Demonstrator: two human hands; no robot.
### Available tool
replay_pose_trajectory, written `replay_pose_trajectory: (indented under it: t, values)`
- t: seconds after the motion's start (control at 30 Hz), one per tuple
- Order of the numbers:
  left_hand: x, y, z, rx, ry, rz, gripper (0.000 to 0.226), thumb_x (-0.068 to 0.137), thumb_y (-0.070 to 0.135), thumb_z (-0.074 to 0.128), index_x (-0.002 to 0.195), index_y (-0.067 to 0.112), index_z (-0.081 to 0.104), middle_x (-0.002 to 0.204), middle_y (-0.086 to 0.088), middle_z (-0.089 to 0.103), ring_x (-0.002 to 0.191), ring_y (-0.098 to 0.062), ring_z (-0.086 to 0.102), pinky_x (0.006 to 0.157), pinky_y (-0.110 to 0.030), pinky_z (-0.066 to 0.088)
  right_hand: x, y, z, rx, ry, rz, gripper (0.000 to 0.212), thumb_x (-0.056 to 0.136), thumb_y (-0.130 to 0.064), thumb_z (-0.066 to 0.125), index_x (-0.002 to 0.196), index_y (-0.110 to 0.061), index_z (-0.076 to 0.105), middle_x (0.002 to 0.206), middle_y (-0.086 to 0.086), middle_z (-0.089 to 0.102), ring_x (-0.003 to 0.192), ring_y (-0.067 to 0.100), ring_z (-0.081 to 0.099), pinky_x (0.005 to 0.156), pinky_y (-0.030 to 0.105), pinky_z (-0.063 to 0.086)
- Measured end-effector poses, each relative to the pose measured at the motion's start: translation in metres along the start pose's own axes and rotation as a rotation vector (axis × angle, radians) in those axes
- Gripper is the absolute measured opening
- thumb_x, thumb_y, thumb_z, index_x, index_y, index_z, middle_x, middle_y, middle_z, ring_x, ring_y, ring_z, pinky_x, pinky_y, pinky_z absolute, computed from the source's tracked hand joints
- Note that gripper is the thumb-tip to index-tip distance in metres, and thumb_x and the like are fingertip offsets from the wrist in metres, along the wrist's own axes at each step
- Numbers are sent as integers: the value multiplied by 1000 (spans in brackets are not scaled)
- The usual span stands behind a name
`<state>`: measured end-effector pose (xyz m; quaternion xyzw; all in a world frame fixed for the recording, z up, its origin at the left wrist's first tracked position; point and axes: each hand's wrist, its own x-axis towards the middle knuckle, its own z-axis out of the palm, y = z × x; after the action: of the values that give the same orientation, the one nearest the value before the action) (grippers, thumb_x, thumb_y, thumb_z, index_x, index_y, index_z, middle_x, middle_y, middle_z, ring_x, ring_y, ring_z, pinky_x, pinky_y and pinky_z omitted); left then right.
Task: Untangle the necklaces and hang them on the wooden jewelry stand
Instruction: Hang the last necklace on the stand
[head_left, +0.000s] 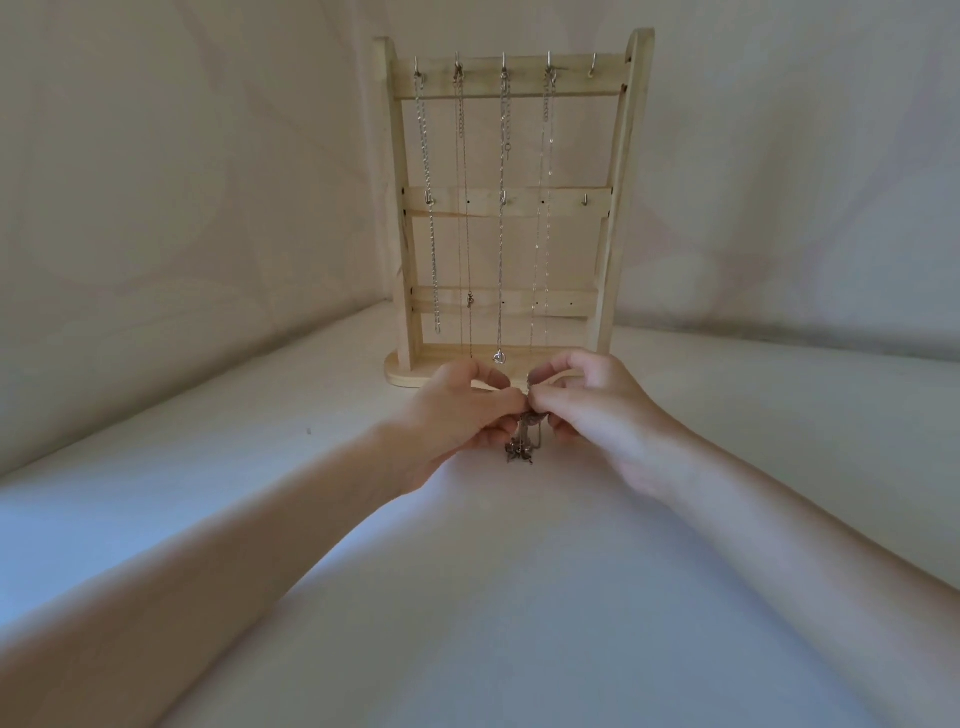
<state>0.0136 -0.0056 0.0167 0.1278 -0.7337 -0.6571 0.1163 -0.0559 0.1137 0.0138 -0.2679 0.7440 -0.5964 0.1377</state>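
A wooden jewelry stand (511, 202) stands upright at the middle of the view. Several thin silver necklaces (501, 208) hang from its top hooks; the rightmost top hook (592, 65) holds nothing. Just in front of the stand's base, my left hand (452, 415) and my right hand (597, 410) meet fingertip to fingertip. Both pinch a dark, bunched necklace (522, 444) whose tangled lower part dangles between them above the white surface.
The stand sits on a white cloth-covered surface (493, 597) with pale fabric rising behind it and on both sides. A small dark speck (308, 431) lies on the cloth to the left.
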Motion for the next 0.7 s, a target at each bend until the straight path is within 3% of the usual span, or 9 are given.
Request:
replay_pose_trajectory:
  t: [0.1,0.2,0.23,0.4,0.47,0.57,0.7]
  values:
    - [2,-3,3,133,37,33,15,84,9,64,96,8,54,67,-3,59,54,-8,53,63,-20,50,2,1,1,18,47,6,25,76,-6,64,99,-14,55,74,4,54,63,14,48,68,29,40]
    - [1,-3,3,258,43,76,4,84,10,64,82,12,61,61,0,58,52,-4,53,58,-15,49,-1,0,0,7,53,-59,32,76,-6,66,103,-14,51,76,2,59,62,11,48,69,25,39]
    - [0,-3,2,274,48,84,10,84,9,63,76,13,62,61,0,58,53,-4,53,59,-15,49,-2,-1,0,9,52,-89,33,76,-5,66,104,-15,50,74,-1,60,63,9,49,69,24,39]
    - [-1,3,0,238,63,115,12,86,10,60,74,12,60,67,-1,58,53,-2,54,53,-12,47,-1,-1,-1,22,101,-220,28,79,-9,65,94,-27,48,71,-3,67,89,19,47,76,30,40]
    - [-2,5,3,219,53,122,10,87,12,58,77,12,59,69,-1,53,56,-6,49,55,-15,47,0,-3,-1,41,104,-246,24,82,-12,64,92,-28,48,69,-3,67,87,20,46,73,30,40]
    - [-3,7,0,63,29,70,15,87,12,55,73,15,60,63,7,48,55,-8,41,56,-18,45,-2,-7,-4,128,68,-212,20,83,-12,65,94,-21,51,75,5,66,66,16,48,62,26,40]
    - [-2,11,-7,-255,8,-44,12,84,6,55,74,11,56,63,2,43,50,-9,37,47,-17,40,-2,-9,-6,153,-63,-153,22,80,-5,68,97,-13,57,73,6,61,62,17,47,63,26,40]
